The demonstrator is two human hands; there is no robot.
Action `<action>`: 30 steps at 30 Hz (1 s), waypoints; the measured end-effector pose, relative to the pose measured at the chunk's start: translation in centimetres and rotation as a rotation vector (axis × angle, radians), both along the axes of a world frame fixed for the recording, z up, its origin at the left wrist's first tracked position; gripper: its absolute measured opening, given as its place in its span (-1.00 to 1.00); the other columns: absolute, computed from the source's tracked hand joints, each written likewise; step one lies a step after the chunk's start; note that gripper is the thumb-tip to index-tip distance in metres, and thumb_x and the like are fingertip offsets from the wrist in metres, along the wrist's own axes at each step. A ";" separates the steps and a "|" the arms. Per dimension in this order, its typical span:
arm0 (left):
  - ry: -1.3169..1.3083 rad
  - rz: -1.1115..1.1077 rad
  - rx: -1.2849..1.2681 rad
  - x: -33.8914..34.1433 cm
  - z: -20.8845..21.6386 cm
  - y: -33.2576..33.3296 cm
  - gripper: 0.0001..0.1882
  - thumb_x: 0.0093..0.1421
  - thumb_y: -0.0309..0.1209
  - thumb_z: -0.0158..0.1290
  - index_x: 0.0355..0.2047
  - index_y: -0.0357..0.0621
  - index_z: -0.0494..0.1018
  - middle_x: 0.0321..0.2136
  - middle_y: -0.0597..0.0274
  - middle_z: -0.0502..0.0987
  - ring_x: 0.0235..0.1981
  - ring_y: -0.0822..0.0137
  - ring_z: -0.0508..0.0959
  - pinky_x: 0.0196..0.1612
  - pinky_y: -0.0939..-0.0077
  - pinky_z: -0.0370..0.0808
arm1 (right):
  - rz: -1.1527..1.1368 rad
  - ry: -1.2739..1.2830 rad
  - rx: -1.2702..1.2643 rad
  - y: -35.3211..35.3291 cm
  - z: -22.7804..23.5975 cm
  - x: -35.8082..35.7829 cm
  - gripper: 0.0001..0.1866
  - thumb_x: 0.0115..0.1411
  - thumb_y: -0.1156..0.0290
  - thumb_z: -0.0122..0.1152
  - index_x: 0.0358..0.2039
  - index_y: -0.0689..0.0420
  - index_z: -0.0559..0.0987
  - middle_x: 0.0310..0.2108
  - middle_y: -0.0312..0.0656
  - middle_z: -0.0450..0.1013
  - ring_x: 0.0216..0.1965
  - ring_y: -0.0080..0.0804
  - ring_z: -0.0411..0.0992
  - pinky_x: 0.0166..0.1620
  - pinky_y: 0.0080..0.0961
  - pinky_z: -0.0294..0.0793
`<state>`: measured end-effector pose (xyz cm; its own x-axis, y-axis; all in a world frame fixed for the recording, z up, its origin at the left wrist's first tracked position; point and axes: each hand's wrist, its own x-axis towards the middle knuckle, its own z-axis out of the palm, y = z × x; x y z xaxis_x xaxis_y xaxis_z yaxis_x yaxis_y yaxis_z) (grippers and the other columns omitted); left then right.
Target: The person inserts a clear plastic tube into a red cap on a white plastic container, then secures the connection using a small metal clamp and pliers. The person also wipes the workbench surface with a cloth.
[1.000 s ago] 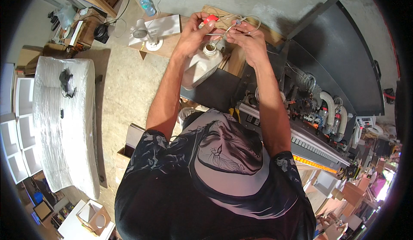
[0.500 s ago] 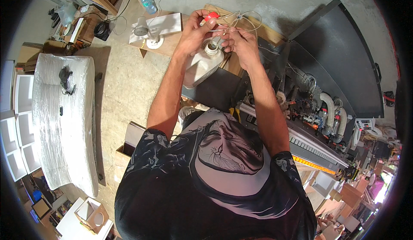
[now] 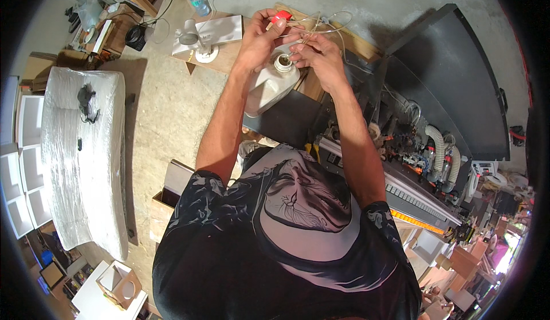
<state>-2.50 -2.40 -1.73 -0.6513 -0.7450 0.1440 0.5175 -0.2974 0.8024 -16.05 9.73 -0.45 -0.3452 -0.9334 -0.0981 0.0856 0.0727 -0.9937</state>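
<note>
A white plastic jug (image 3: 268, 93) stands below my hands with its round mouth uncovered. My left hand (image 3: 256, 46) is closed on a red cap (image 3: 281, 16), held above and beyond the jug's mouth. Thin clear tubing (image 3: 339, 30) runs from near the cap in loose loops and passes between both hands. My right hand (image 3: 322, 57) pinches the tubing just right of the jug's mouth, its fingertips close to the rim. The fingers partly hide where the tubing ends.
Right of me stands a machine with a raised dark cover (image 3: 452, 79) and ribbed hoses (image 3: 436, 148). A white lamp-like stand (image 3: 205, 52) and a water bottle (image 3: 199, 2) are at the far left. A plastic-wrapped sofa (image 3: 86, 159) lies along the left.
My right hand's fingers have shifted slightly and the tubing loops have changed shape. The jug's mouth shows more plainly now. My left hand keeps hold of the red cap.
</note>
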 end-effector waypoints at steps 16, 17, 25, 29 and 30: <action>-0.152 0.048 -0.079 0.6 -0.4 -0.3 -0.56 0.40 -0.32 0.16 0.10 -0.33 0.26 0.02 0.03 0.49 -0.06 0.18 0.66 -0.06 0.35 0.68 | 0.050 -0.164 -0.022 -0.7 -0.4 -0.7 -0.78 0.42 0.45 0.15 0.00 0.27 0.57 -0.14 -0.15 0.66 -0.31 -0.52 0.57 -0.27 -0.56 0.57; -0.172 0.046 -0.091 0.8 -0.6 -0.4 -0.52 0.40 -0.26 0.17 0.11 -0.32 0.27 0.04 0.03 0.49 -0.05 0.17 0.64 -0.03 0.31 0.65 | 0.075 -0.160 -0.013 -0.6 -0.3 -0.5 -0.77 0.42 0.44 0.15 0.00 0.27 0.57 -0.14 -0.15 0.65 -0.32 -0.52 0.57 -0.28 -0.56 0.56; -0.268 -0.004 -0.147 1.4 -0.4 0.2 -0.58 0.41 -0.22 0.16 0.10 -0.20 0.31 0.09 0.16 0.44 -0.06 0.31 0.60 -0.08 0.40 0.63 | 0.016 -0.088 -0.055 -0.9 -0.6 -1.3 -0.72 0.42 0.47 0.12 0.10 0.23 0.47 -0.16 -0.13 0.64 -0.27 -0.51 0.52 -0.25 -0.52 0.55; -0.313 -0.018 -0.190 1.7 0.1 0.5 -0.61 0.43 -0.25 0.13 0.11 -0.13 0.29 0.11 0.16 0.42 -0.04 0.33 0.58 -0.09 0.42 0.62 | -0.006 -0.069 -0.081 -0.9 -0.3 -1.1 -0.74 0.41 0.48 0.14 0.07 0.21 0.46 -0.19 -0.12 0.64 -0.26 -0.50 0.50 -0.24 -0.50 0.56; -0.322 -0.019 -0.206 1.8 0.2 0.4 -0.62 0.44 -0.25 0.12 0.12 -0.12 0.28 0.11 0.16 0.41 -0.04 0.34 0.58 -0.08 0.43 0.62 | -0.012 -0.051 -0.089 -0.9 -0.2 -1.0 -0.75 0.41 0.48 0.14 0.06 0.21 0.46 -0.20 -0.12 0.63 -0.26 -0.50 0.50 -0.24 -0.50 0.57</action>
<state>-0.74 -1.96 -1.56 -0.7007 -0.7094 0.0755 0.2256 -0.1200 0.9668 -17.06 8.81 -0.66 -0.3529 -0.9351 -0.0323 0.1364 -0.0173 -0.9905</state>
